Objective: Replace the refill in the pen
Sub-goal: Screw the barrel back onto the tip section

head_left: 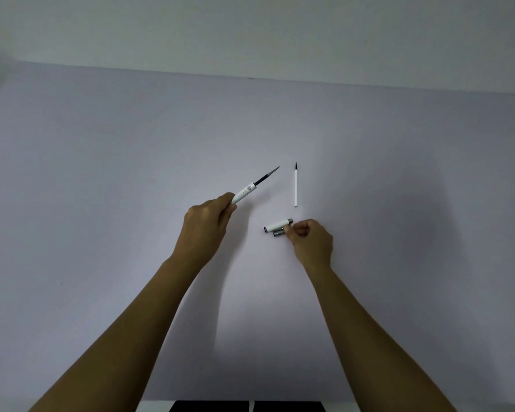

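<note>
My left hand (pixel 206 217) grips a white pen barrel (pixel 244 193) and holds it above the table, pointing up and to the right. A dark refill (pixel 266 176) with a grey tip sticks out of the barrel's end. A second refill (pixel 296 187), white with a dark tip, lies on the table to the right, tip pointing away from me. My right hand (pixel 311 239) rests on the table with its fingertips pinched at a small grey pen part (pixel 278 233). The white pen cap (pixel 278 225) lies right beside that part, touching my fingertips.
The table (pixel 101 173) is a plain pale lilac surface that ends at a light wall at the back. A dark object (pixel 250 407) shows at the near edge between my forearms.
</note>
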Demonstrator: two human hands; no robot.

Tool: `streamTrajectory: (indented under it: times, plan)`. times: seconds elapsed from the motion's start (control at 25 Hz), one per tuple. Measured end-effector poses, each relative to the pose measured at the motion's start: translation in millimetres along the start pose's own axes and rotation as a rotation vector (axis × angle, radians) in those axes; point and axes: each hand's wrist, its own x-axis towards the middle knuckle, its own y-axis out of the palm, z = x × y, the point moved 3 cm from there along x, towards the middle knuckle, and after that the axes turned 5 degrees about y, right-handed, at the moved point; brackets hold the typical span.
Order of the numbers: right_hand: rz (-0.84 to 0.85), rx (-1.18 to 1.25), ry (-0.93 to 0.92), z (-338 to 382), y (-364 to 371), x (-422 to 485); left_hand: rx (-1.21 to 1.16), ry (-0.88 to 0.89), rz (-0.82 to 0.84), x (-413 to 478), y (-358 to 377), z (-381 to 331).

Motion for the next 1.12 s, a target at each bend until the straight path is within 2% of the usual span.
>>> streamTrajectory:
  times: [0.2, 0.36, 0.44, 0.64, 0.8, 0.96, 1.12]
  plan:
    - [0.054, -0.03, 0.049, 1, -9, 4, 0.007, -0.021, 0.016, -3, 4, 5]
    - [0.065, -0.14, -0.04, 8, -13, 2, 0.007, -0.004, 0.019, 0, 2, 3]
    - [0.052, -0.109, -0.07, 13, -21, 3, 0.008, 0.005, 0.014, 1, 0, 4]
    - [0.038, 0.273, -0.172, 46, -54, 10, 0.009, 0.013, 0.027, 1, -1, 4]
    - [0.106, 0.735, -0.114, 71, -69, 17, -0.008, 0.018, 0.042, 0, 0, -1]
    - [0.134, 0.836, -0.112, 81, -65, 18, 0.002, 0.033, 0.047, -1, -2, -4]
    - [0.161, 0.826, -0.121, 82, -60, 18, 0.005, 0.046, 0.045, -1, -7, -6]
